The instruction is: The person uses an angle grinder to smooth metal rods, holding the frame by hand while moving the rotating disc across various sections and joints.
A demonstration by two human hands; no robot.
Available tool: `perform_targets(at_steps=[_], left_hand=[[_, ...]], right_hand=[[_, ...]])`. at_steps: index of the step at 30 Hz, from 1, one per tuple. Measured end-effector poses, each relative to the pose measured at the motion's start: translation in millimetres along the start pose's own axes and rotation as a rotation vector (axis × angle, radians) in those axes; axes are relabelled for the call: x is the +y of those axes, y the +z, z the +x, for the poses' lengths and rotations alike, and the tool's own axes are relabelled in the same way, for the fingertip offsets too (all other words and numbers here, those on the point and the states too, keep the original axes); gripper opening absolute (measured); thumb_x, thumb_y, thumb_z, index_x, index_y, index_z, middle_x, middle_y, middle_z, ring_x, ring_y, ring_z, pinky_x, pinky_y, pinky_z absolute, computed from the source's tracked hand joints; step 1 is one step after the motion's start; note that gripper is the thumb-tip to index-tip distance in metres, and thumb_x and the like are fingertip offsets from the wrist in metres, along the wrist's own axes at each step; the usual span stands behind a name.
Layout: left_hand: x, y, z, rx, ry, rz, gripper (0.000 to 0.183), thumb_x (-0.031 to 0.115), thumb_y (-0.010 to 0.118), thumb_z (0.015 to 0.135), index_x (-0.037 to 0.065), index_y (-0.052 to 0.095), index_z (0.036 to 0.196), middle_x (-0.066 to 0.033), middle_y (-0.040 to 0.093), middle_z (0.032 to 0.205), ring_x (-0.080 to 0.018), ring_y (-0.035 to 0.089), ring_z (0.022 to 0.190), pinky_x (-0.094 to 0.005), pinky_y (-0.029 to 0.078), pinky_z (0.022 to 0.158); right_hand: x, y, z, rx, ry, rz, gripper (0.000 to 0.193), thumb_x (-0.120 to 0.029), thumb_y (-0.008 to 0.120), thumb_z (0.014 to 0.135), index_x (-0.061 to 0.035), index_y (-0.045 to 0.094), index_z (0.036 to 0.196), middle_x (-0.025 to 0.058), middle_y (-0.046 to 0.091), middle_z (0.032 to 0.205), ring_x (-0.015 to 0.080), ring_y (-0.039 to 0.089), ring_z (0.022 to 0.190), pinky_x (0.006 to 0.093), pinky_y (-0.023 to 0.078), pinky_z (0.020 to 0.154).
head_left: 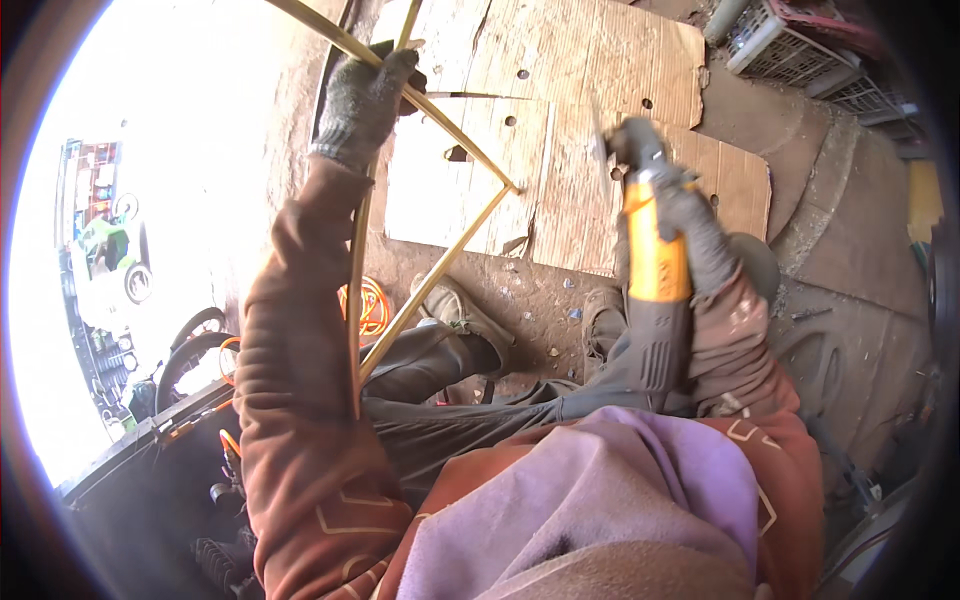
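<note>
My left hand (362, 108), in a grey knit glove, is closed around a thin yellowish frame of straight bars (462, 146) at the upper left. Its bars meet in a pointed corner above the cardboard, and others run down past my left sleeve. In my gloved right hand (698, 232) is a yellow and grey angle grinder (656, 245), gripped along its body with the head upward. The thin disc (600, 140) faces the frame's corner but stands apart from it. Some of the right fingers are hidden behind the grinder.
Flattened cardboard sheets (590, 50) with holes cover the ground ahead. My shoes (462, 318) rest on dirt strewn with scraps. An orange coiled cable (368, 308) lies beside the left shoe. Plastic crates (790, 55) stand at the far right, and wheels (195, 360) at the left.
</note>
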State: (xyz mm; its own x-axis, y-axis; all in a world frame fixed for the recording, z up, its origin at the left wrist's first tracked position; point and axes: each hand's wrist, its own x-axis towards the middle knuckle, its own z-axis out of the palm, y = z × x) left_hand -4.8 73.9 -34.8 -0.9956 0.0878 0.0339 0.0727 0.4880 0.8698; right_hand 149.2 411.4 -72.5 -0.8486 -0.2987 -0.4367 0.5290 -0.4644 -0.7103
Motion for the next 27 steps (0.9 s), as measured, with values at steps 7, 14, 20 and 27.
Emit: perform_targets(at_steps=[7,14,20,27], left_hand=[[11,4,-22,0.016,-0.03,0.208,0.059,0.056,0.058,0.09,-0.001,0.065,0.101,-0.0089,0.067,0.081,-0.017,0.063,0.07,-0.0322,0.052,0.062],[29,-4,-49,-0.058,0.094,0.52,0.055,0.053,0.047,0.095,0.002,0.063,0.108,-0.0129,0.066,0.086,-0.0218,0.062,0.081,-0.0352,0.048,0.075],[33,-7,-45,0.029,-0.058,0.442,0.048,0.047,0.058,0.09,0.001,0.067,0.1,-0.0107,0.063,0.072,-0.0196,0.063,0.068,-0.0343,0.051,0.063],[42,11,-11,-0.038,-0.174,0.413,0.037,0.037,0.074,0.08,0.001,0.068,0.079,-0.0041,0.053,0.053,-0.0116,0.052,0.038,-0.0233,0.041,0.034]], right_hand=[[-11,-34,10,-0.067,-0.141,0.363,0.047,-0.051,0.058,0.089,-0.005,0.056,0.097,0.0167,0.063,0.069,0.0305,0.065,0.055,0.0461,0.057,0.052],[10,-10,40,0.046,-0.155,0.435,0.045,-0.046,0.063,0.084,-0.009,0.053,0.108,0.0162,0.063,0.082,0.0343,0.065,0.067,0.052,0.058,0.063],[16,-9,54,0.094,-0.139,0.27,0.057,-0.044,0.065,0.083,-0.0022,0.046,0.118,0.0187,0.061,0.085,0.0355,0.065,0.07,0.0548,0.057,0.067],[20,5,48,0.204,-0.101,0.264,0.051,-0.048,0.062,0.085,-0.008,0.049,0.114,0.0148,0.06,0.078,0.0314,0.064,0.062,0.0481,0.058,0.058]])
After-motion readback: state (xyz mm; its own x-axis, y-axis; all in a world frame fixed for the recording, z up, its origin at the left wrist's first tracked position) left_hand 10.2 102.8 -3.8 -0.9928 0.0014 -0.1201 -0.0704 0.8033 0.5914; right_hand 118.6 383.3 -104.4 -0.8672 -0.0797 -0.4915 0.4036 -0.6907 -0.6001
